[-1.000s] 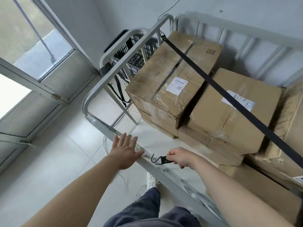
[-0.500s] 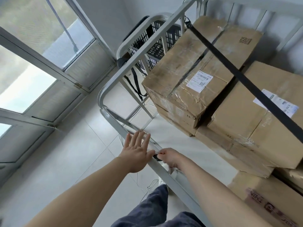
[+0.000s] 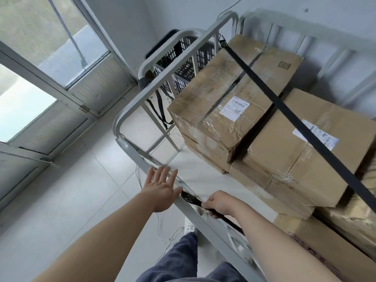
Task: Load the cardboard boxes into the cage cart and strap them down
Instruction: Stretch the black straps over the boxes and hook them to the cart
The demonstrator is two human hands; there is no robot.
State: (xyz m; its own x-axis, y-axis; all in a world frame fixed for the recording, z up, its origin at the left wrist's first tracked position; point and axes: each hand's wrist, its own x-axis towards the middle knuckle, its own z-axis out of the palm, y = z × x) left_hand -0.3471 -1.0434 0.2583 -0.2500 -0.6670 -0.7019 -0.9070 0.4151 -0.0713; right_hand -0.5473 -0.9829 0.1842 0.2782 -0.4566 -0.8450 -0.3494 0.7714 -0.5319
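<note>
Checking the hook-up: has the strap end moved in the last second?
Yes. The strap end moved left onto the cart rail, beside the left hand.

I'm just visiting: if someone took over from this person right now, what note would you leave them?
Left hand: open, fingers straight, at the cage cart's near rail.
Right hand: grips the strap end at that rail.
Done: Cardboard boxes are stacked in the cart; a black strap crosses them diagonally.
To do: I cannot see whether the end is hooked; check it, then pull tight.
</note>
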